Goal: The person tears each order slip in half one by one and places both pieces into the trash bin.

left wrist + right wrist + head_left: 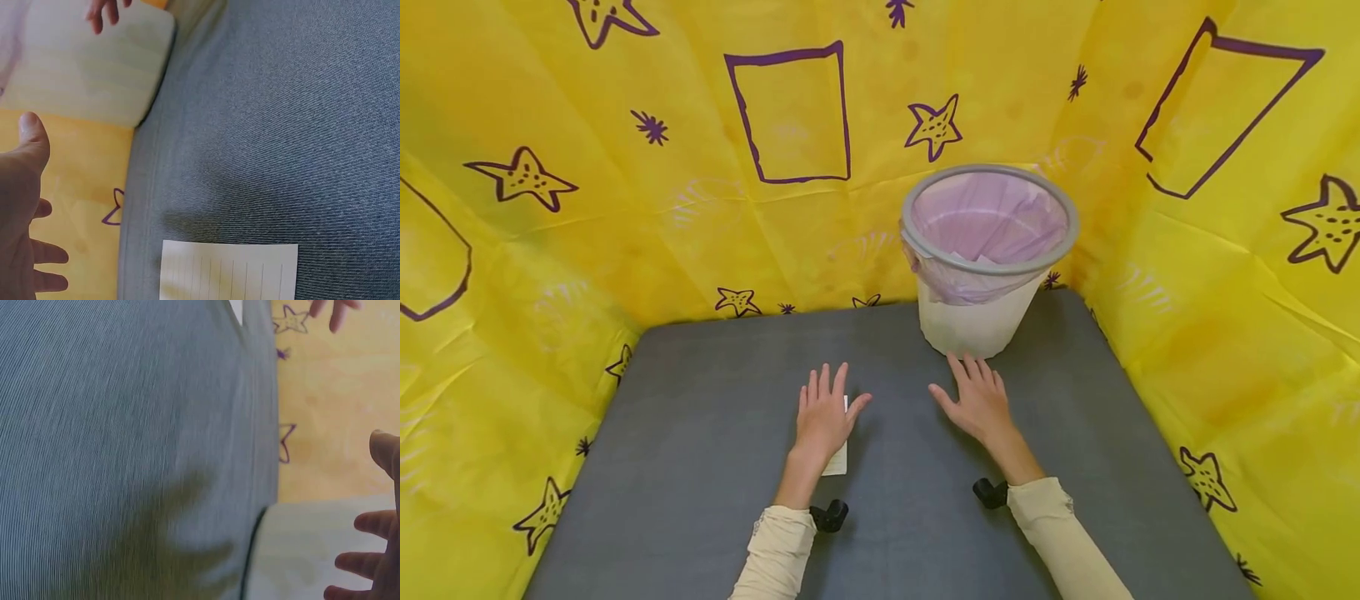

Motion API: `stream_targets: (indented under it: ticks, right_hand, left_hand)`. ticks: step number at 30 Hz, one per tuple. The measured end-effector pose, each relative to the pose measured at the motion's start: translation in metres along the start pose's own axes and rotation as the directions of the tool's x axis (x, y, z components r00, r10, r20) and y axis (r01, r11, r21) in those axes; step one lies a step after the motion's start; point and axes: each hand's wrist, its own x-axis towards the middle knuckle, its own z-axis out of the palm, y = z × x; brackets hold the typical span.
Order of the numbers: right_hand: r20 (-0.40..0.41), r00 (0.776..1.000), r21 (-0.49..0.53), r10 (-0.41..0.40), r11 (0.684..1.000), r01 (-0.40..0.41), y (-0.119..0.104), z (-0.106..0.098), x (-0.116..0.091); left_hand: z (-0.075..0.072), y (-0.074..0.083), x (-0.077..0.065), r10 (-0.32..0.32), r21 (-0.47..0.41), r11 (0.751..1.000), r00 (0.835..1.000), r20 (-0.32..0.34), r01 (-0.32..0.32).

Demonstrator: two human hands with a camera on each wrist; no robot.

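Observation:
My left hand (823, 421) hovers palm down over a lined sheet of paper (837, 460), its fingers spread and holding nothing. Most of the sheet is hidden by that hand in the head view; the left wrist view shows one end of the lined paper (228, 272) lying on grey fabric. Fingers apart and empty, my right hand (981, 404) is held above the surface, just in front of a white bin (973, 321). A pale purple bag lines the bin and folds over under its grey rim (1067, 242).
Grey ribbed cloth covers the table (715, 517). Yellow curtains (692, 233) with purple starfish drawings enclose its back and sides. The bin stands upright at the back right, close to the curtain. Black wrist mounts (831, 517) stick out inward from both sleeves.

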Motion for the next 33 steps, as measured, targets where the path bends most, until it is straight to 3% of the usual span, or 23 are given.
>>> stream_targets:
  ticks: [16,21,24,30,33]
  right_hand:
    - [0.072,0.996,-0.034,-0.052,0.998,0.055,-0.041,0.024,0.006]
    - [0.093,0.99,-0.078,-0.107,0.99,0.114,-0.066,0.042,0.0]
    - [0.136,0.984,-0.123,-0.117,0.983,0.134,-0.089,0.06,-0.005]
    - [0.259,0.962,-0.262,-0.087,0.952,0.157,-0.128,0.102,-0.017]
    - [0.289,0.956,-0.316,-0.059,0.936,0.153,-0.135,0.112,-0.021]
  left_hand:
    - [-0.004,-0.007,0.001,-0.004,0.011,1.0,1.0,0.027,0.003]
    - [-0.009,-0.019,0.011,0.014,0.031,0.999,1.0,0.018,-0.014]
    - [-0.009,-0.031,0.021,0.029,0.056,0.998,0.998,0.051,-0.032]
    - [0.015,-0.05,0.026,-0.013,0.119,0.993,0.988,0.152,-0.005]
    - [0.028,-0.05,0.022,0.023,0.121,0.992,0.993,0.115,-0.037]
